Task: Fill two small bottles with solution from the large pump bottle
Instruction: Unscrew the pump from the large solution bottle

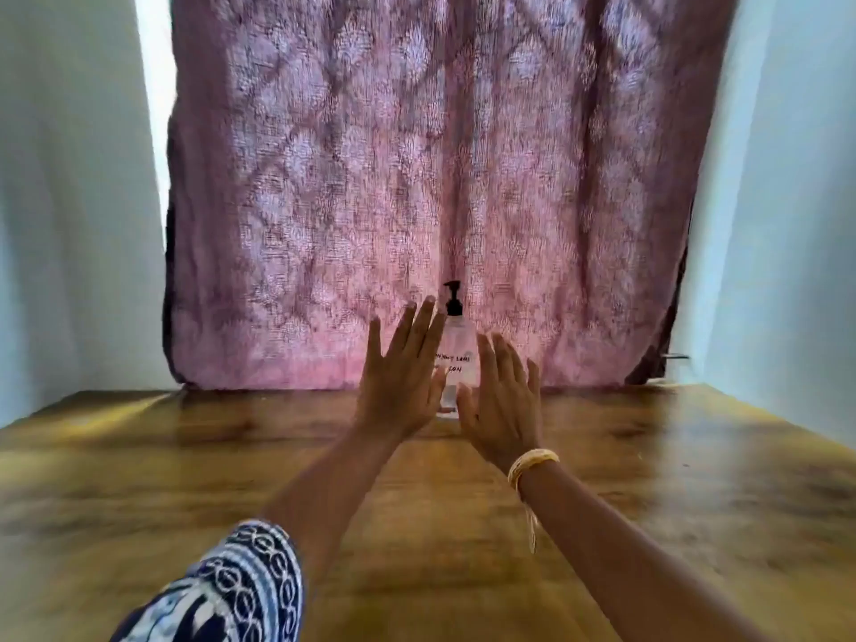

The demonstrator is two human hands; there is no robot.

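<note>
A large clear pump bottle (458,349) with a black pump head and handwritten lettering stands upright at the far middle of the wooden table (185,465). My left hand (400,377) is raised in front of its left side, fingers straight and spread. My right hand (502,400), with a yellow thread band on the wrist, is raised in front of its right side, fingers straight too. Both hands hold nothing, and I cannot tell whether they touch the bottle. The bottle's lower part is partly hidden between them. No small bottles are in view.
A pink patterned curtain (417,178) hangs right behind the bottle along the table's far edge. Pale walls (787,224) flank it on both sides. A blue and white patterned sleeve (231,590) shows at the bottom left.
</note>
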